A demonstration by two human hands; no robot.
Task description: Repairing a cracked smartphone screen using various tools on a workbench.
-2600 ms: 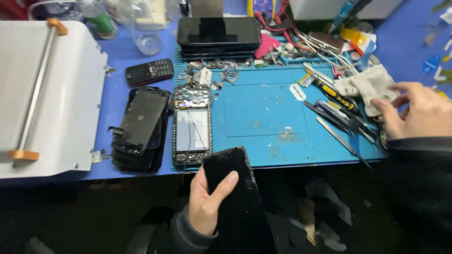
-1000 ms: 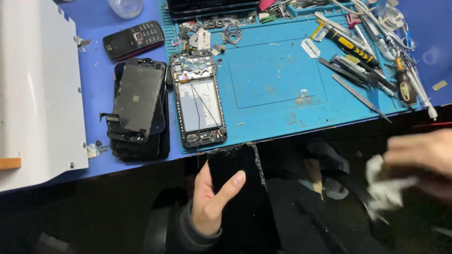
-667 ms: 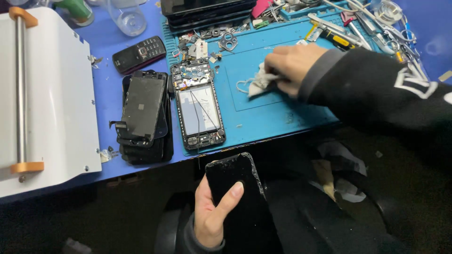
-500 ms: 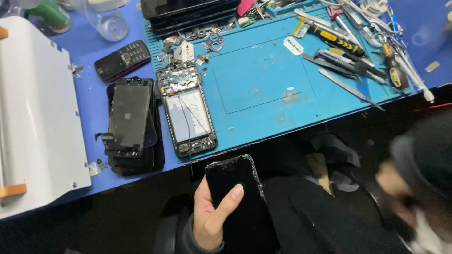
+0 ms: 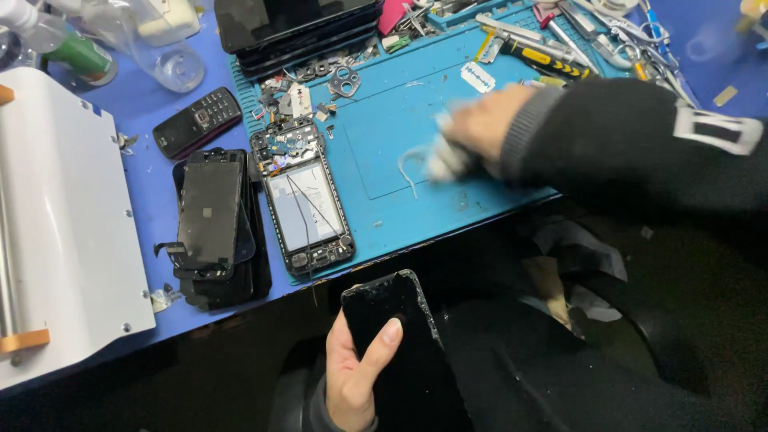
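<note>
From my feed, the left hand [image 5: 352,376] sits below the blue mat [image 5: 416,136], off the desk edge, its grip wrapped round one black screen panel [image 5: 388,316], thumb laid across the glass. The right hand [image 5: 488,128] reaches over the mat, grip pinching a white cloth [image 5: 444,156], blurry. One opened phone [image 5: 308,200] lies at the mat's left edge.

Landmark: teal work mat [image 5: 416,216].

- Opened phone frame, cracked inner panel [image 5: 306,200]: on mat's left edge.
- Stack of dark screen assemblies [image 5: 212,224]: just left of mat, on blue table [image 5: 144,104].
- Black keypad phone [image 5: 197,122]: left of mat, above stack.
- White machine [image 5: 56,224]: far left of mat.
- Dark phones, stacked [image 5: 296,24]: mat's top left corner.
- Small camera bezels, screws [image 5: 320,84]: mat's upper left.
- Yellow-black screwdriver [image 5: 532,60]: mat's upper right.
</note>
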